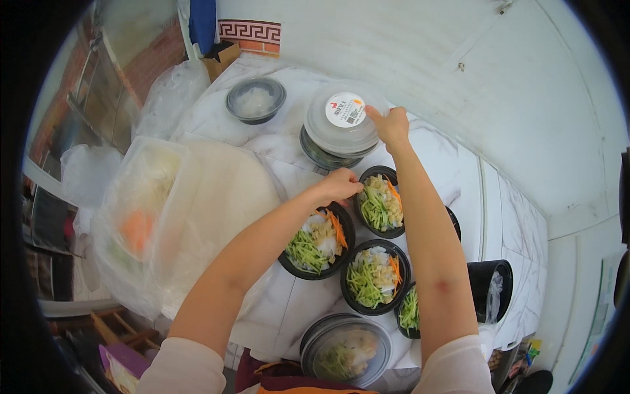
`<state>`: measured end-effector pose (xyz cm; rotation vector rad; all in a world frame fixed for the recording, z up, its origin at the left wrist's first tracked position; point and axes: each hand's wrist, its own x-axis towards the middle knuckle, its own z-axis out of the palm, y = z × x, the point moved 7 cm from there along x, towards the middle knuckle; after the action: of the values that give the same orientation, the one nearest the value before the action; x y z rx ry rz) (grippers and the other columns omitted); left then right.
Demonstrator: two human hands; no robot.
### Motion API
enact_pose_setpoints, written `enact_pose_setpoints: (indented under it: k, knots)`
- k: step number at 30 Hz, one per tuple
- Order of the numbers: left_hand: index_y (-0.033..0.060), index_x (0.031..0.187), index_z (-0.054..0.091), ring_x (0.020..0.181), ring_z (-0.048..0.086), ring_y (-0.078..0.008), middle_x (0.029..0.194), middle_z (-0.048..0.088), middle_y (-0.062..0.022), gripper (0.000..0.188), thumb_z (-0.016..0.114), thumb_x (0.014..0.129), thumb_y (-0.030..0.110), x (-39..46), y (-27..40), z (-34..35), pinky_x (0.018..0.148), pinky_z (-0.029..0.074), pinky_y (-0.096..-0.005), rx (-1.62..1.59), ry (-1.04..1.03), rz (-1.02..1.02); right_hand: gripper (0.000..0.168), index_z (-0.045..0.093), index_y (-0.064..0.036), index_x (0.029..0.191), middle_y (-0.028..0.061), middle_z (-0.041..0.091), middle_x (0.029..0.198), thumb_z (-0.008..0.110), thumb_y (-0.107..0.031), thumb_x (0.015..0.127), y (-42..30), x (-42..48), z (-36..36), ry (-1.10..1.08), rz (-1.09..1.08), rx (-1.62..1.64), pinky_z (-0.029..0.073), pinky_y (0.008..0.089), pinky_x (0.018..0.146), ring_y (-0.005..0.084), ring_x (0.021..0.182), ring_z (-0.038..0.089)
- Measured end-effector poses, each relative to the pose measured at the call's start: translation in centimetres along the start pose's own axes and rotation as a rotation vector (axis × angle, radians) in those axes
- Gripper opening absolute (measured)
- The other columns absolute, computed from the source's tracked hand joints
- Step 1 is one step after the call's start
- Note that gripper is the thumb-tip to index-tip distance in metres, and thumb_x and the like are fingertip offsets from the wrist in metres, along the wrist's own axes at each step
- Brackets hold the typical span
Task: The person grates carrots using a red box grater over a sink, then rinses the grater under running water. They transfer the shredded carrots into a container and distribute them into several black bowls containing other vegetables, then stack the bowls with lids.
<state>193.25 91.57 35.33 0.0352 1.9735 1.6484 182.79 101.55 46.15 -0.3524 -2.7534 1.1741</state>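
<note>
My right hand [393,127] grips the right edge of a stack of translucent round plastic lids [322,111], with the thumb over the top. The top lid carries a printed round sticker. Beneath the lids is a dark round container [320,153]. My left hand [340,185] has its fingers at the left rim of a black plastic bowl [381,204] holding shredded cucumber, carrot strips and beige cubes. My right forearm hides part of that bowl's right side. Two similar filled bowls, the left bowl [315,246] and the nearer bowl [376,278], stand uncovered.
A lidded filled bowl [347,352] stands at the near table edge. Another covered bowl [256,101] is at the back left. A bag-wrapped tub [142,216] takes up the left side. Black containers [492,288] lie at right. A wall [443,54] bounds the marble-patterned table [305,295].
</note>
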Motion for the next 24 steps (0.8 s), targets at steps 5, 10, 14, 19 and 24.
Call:
enact_pose_setpoints:
  k: [5, 10, 14, 19, 24]
  knots:
    - [-0.0009, 0.072, 0.048, 0.062, 0.053, -0.0160, 0.070, 0.049, -0.0064, 0.015, 0.052, 0.080, 0.011, 0.8, 0.9, -0.3, 0.054, 0.053, -0.0334, -0.054, 0.089, 0.055, 0.038, 0.045, 0.007, 0.094, 0.0173, 0.053, 0.091, 0.067, -0.014, 0.072, -2.8, -1.6, -1.6, 0.048, -0.005, 0.715, 0.046, 0.0296, 0.058, 0.0183, 0.069, 0.056]
    - [-0.0038, 0.079, 0.049, 0.070, 0.058, -0.0209, 0.080, 0.053, -0.0100, 0.013, 0.049, 0.080, 0.010, -0.5, 3.4, 0.3, 0.062, 0.054, -0.0351, -0.368, 0.040, 0.122, 0.026, 0.046, 0.011, 0.092, 0.0126, 0.055, 0.086, 0.058, -0.008, 0.080, -4.3, 0.3, -8.8, -0.042, -0.082, 1.166, 0.047, 0.0282, 0.058, 0.0178, 0.070, 0.056]
    - [-0.0051, 0.083, 0.050, 0.075, 0.058, -0.0218, 0.085, 0.053, -0.0124, 0.015, 0.049, 0.078, 0.009, -2.4, 8.1, -2.2, 0.060, 0.054, -0.0350, -0.563, 0.084, 0.191, 0.028, 0.045, 0.014, 0.096, 0.0153, 0.056, 0.090, 0.055, -0.008, 0.082, -5.9, -1.2, -13.1, -0.051, -0.147, 1.199, 0.048, 0.0284, 0.066, 0.0196, 0.077, 0.057]
    - [-0.0079, 0.085, 0.050, 0.075, 0.059, -0.0217, 0.086, 0.054, -0.0140, 0.015, 0.047, 0.079, 0.006, -2.1, 10.7, -9.2, 0.062, 0.055, -0.0350, -0.535, 0.208, 0.285, 0.031, 0.047, 0.015, 0.102, 0.0162, 0.055, 0.100, 0.054, -0.009, 0.083, -4.1, -1.0, -13.5, -0.055, -0.096, 1.141, 0.048, 0.0291, 0.078, 0.0208, 0.090, 0.056]
    - [-0.0049, 0.086, 0.050, 0.076, 0.058, -0.0207, 0.085, 0.056, -0.0110, 0.014, 0.046, 0.080, 0.007, -1.2, 8.9, -14.1, 0.069, 0.052, -0.0332, -0.419, 0.344, 0.205, 0.034, 0.046, 0.014, 0.100, 0.0157, 0.055, 0.096, 0.057, -0.012, 0.082, -2.4, -1.3, -8.8, -0.117, -0.029, 1.031, 0.047, 0.0281, 0.073, 0.0193, 0.085, 0.056]
